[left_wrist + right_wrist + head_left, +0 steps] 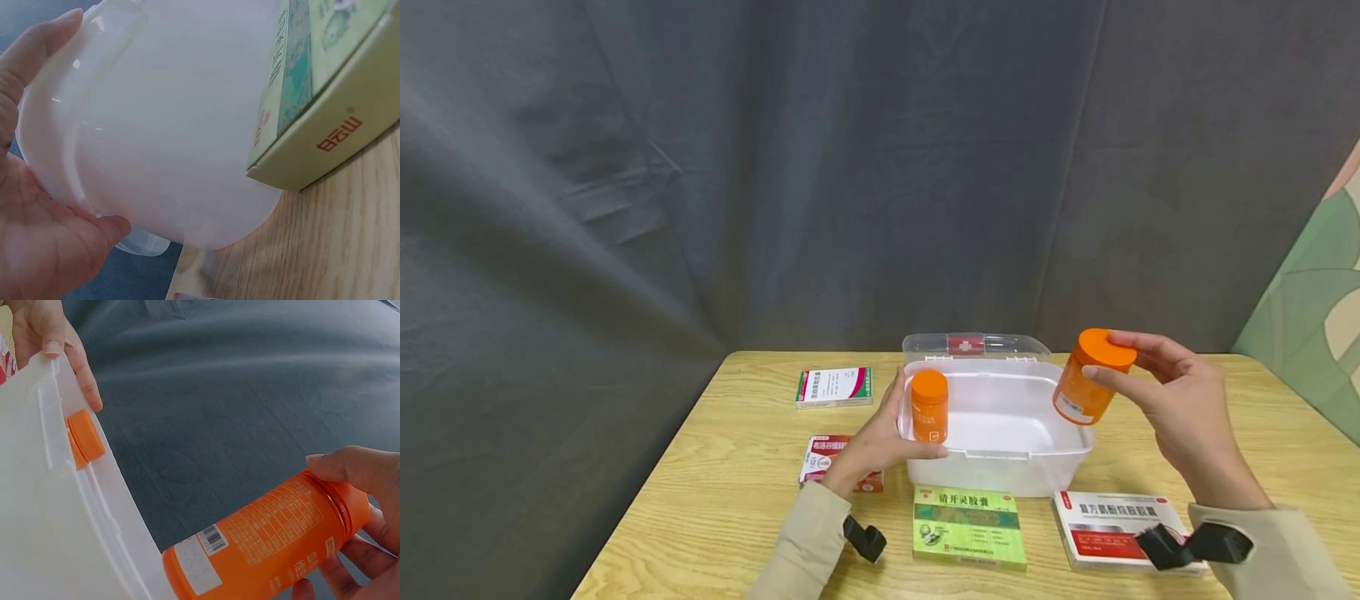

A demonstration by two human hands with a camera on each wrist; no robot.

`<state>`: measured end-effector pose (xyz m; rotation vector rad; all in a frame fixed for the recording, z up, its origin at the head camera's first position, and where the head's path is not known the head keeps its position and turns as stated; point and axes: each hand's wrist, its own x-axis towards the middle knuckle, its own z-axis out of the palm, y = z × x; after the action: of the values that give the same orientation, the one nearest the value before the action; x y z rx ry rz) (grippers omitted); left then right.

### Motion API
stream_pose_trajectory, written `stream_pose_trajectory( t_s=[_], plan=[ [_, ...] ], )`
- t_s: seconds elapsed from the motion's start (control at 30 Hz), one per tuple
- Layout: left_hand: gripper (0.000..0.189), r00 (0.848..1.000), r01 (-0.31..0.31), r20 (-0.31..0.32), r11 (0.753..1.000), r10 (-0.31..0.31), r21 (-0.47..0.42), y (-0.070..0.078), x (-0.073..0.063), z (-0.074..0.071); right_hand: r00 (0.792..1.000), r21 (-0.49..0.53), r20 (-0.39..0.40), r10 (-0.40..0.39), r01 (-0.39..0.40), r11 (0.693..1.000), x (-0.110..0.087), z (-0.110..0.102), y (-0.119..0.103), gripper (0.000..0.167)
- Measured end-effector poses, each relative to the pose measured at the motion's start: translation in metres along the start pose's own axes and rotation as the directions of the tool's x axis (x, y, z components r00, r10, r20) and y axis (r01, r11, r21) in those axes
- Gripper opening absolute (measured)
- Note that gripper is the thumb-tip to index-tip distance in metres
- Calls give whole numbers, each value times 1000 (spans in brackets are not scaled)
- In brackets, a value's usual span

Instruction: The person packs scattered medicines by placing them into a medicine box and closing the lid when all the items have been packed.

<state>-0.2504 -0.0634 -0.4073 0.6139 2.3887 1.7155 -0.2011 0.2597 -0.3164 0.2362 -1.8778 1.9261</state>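
Observation:
My right hand (pixel 1187 400) grips an orange pill bottle (pixel 1078 396) by its cap, tilted over the right end of a white plastic box (pixel 992 475). In the right wrist view the bottle's (pixel 262 537) base overlaps the box wall (pixel 125 544). My left hand (pixel 876 442) holds the box's left end, thumb along the front rim and fingers at the side. A smaller orange bottle (pixel 929 408) stands inside the box at the left. From the left wrist, the palm and thumb (pixel 56 231) lie against the box's outer wall (pixel 169 125).
In front of the box lie a green medicine carton (pixel 968 529) and a white and red carton (pixel 1120 533). Left of it are a red and white carton (pixel 823 454), partly behind my left hand, and a white and green carton (pixel 831 387). The clear lid (pixel 1000 344) is raised at the back.

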Motion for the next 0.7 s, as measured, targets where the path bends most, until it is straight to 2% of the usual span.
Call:
stream_pose_trajectory(
  t_s=[0.4,0.7],
  plan=[
    [122,1000,-19,-1,1000,19,-21,0,1,0,1000,-29,15,5,-5,1000,-3,6,-4,43],
    [121,1000,-9,-7,1000,9,-17,1,1,0,999,-3,37,12,-12,1000,-5,18,-6,43]
  ],
)
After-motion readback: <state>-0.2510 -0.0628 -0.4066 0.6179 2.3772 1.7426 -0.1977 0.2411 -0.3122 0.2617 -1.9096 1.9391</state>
